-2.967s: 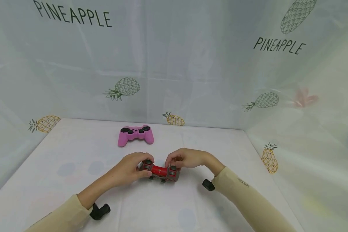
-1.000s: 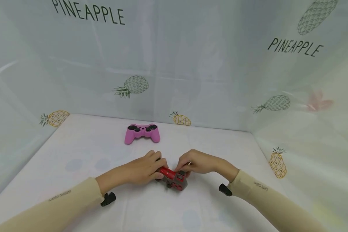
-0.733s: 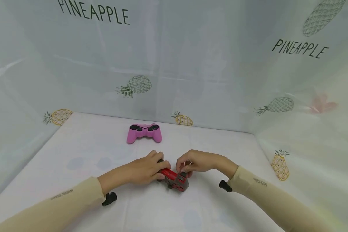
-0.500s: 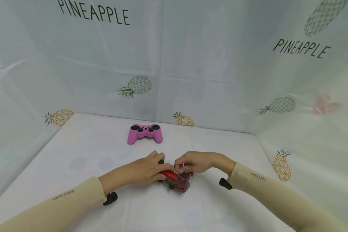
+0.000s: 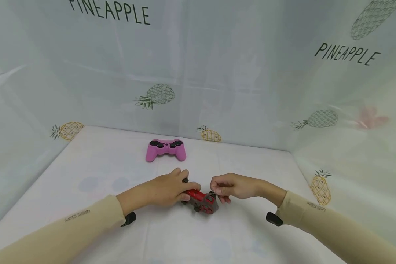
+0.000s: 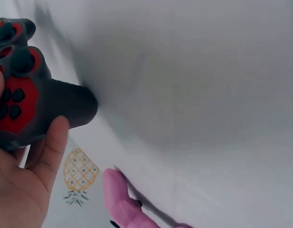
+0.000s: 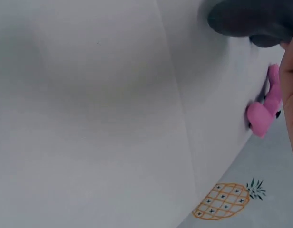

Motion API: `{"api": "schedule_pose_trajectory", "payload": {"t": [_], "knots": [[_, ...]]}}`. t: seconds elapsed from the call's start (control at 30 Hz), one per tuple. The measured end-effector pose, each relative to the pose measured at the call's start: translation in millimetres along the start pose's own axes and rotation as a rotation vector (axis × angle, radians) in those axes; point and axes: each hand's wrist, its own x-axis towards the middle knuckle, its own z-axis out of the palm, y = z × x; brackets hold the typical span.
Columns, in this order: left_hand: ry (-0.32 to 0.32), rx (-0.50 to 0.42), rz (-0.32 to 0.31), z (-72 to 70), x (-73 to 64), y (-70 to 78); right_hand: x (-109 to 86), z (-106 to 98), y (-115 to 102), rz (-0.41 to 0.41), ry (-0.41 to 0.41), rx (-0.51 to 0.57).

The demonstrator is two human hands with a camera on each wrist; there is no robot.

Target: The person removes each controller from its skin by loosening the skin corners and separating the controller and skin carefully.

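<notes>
While the left hand (image 5: 165,190) wraps one grip of the red-and-grey plastic game controller (image 5: 201,201) near the table's front middle, the right hand (image 5: 232,186) pinches at its far end, though what it nips is unclear. Rigid, light and probably smooth, it is best held by both horn-shaped grips. A pink controller (image 5: 166,149) lies well behind.

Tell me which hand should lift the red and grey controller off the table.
Left. The left hand already grips the red and grey controller by one end, while the right hand only pinches at its other end with its fingertips.
</notes>
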Motion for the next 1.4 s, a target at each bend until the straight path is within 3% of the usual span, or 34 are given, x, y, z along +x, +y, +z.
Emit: {"api": "schedule_pose_trajectory", "payload": {"t": [0.17,0.4,0.57,0.73,0.9,1.03,1.23,1.4], "knots": [[0.004,0.000,-0.016,-3.7,2.6,1.8,-12.8,9.2,3.2,-0.038,0.076,-0.031],[0.033,0.018,-0.017,-3.8,6.1,4.3,-31.7,37.5,23.7,-0.108,0.225,0.055],[0.056,0.013,-0.005,-2.5,5.2,3.9,-34.0,51.9,27.1,-0.144,0.333,0.059],[0.062,-0.026,-0.029,-2.7,3.2,1.8,-24.0,60.1,21.9,-0.020,0.461,0.086],[0.058,-0.047,-0.043,-1.6,3.0,1.1,-16.3,61.4,17.5,0.074,0.531,0.109],[0.063,-0.070,-0.043,0.6,6.1,2.8,-16.4,57.7,16.5,0.054,0.585,0.006],[0.058,-0.135,-0.097,2.2,14.7,5.5,-18.2,42.1,10.1,-0.035,0.687,-0.326],[0.046,-0.171,-0.134,0.9,19.4,9.0,-19.3,26.8,-6.8,-0.090,0.604,-0.454]]}}
